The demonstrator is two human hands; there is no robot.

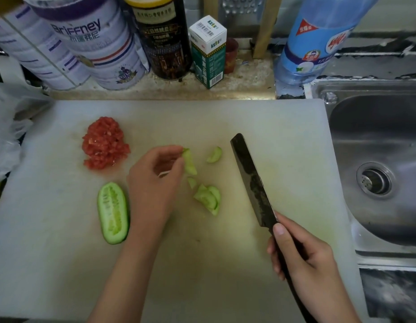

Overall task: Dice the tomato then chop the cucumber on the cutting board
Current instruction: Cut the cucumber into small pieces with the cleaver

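The tomato is already diced, piled beyond the left hand, whose fingers pinch a cucumber piece. The knife is gripped by the right hand; the cucumber half beside the left hand remains uncut.

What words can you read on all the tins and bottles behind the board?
"Briffney": on the white and purple tin.
"KELE": on the green and white box, twice; I am unsure of the middle letters.
Characters under "Briffney", on the black jar and on the blue bottle: too blurred to read.
Barcode numbers on the box: too small to read.
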